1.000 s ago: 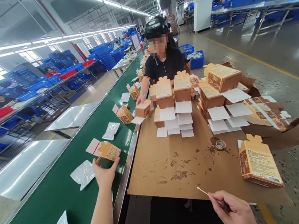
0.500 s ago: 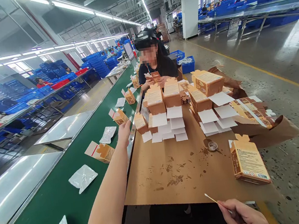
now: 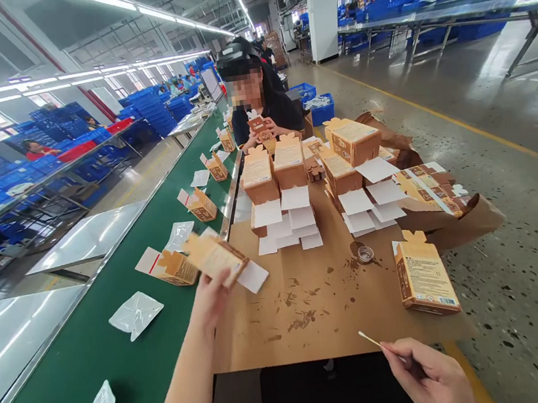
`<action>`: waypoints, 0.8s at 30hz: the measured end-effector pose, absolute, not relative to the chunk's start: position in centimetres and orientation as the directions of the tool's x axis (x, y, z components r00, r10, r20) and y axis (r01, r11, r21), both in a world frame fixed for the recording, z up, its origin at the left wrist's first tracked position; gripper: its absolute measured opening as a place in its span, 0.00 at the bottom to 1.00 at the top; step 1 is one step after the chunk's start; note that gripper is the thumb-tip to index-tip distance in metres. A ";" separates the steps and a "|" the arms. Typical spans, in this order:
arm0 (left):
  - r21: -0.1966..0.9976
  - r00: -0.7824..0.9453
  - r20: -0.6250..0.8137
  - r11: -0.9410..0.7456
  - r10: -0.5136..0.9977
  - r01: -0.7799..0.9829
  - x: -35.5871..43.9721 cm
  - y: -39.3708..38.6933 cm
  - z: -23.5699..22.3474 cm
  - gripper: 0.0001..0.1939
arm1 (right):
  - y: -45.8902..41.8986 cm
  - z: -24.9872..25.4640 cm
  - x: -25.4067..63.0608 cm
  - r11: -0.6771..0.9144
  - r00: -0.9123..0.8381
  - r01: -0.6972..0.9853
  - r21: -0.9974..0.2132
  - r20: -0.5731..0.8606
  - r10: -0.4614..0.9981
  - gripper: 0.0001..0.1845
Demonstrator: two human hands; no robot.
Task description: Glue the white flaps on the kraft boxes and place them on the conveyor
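Note:
My left hand point(image 3: 211, 299) grips a small brown carton point(image 3: 215, 256) with a white flap hanging open, held over the edge of the cardboard sheet point(image 3: 323, 313). My right hand point(image 3: 431, 378) pinches a thin cotton swab point(image 3: 369, 339) near the sheet's front edge. A small metal dish point(image 3: 366, 254) sits among brown stains on the sheet. Another brown carton point(image 3: 424, 273) lies flat at the sheet's right side. Further back stand stacks of cartons with white flaps point(image 3: 280, 190).
A green conveyor belt point(image 3: 98, 376) runs along the left, carrying cartons point(image 3: 169, 267) and clear plastic pouches point(image 3: 135, 313). A person in a dark shirt point(image 3: 261, 110) sits opposite, holding a carton. More carton piles point(image 3: 358, 163) lie to the right. Blue crates fill the background.
My left hand reached forward to the stacks, took a brown carton, and drew it back toward me. The right hand kept holding the swab. The person opposite lifted a carton.

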State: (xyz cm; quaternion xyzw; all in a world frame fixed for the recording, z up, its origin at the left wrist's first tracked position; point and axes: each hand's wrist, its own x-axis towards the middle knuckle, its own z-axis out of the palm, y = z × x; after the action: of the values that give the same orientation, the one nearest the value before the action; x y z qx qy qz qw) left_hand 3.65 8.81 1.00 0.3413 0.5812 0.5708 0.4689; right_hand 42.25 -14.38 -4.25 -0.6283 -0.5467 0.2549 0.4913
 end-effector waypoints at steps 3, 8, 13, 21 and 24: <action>0.963 -0.295 -0.243 0.193 0.924 -0.190 6.0 1.6 -1.5 0.49 | -12.5 -4.3 39.8 0.204 0.188 0.487 -0.849 0.330 0.925 0.18; 0.967 -0.304 -0.256 0.246 0.918 -0.071 10.5 -3.0 -3.1 0.40 | -8.4 -5.9 34.8 0.434 -0.103 0.615 -0.658 0.479 0.872 0.19; 0.972 -0.302 -0.223 0.236 0.927 0.009 11.6 -2.4 -2.3 0.35 | -7.0 -7.7 33.9 0.493 -0.226 0.620 -0.610 0.463 0.857 0.17; 0.978 -0.314 -0.172 0.201 0.934 0.063 12.4 -2.9 -2.5 0.37 | -6.8 -6.4 35.6 0.448 -0.168 0.639 -0.625 0.455 0.875 0.19; 0.975 -0.325 -0.062 0.128 0.944 0.184 12.8 -3.8 -3.3 0.39 | -7.6 -5.3 36.9 0.414 -0.091 0.629 -0.658 0.467 0.880 0.17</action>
State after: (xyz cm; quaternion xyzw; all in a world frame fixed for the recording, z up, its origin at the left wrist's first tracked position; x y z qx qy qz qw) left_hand 12.82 -3.82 -3.34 0.4366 0.6457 0.4955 0.3834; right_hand 36.89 -7.58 -5.35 -0.5209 -0.7238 0.1468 0.4279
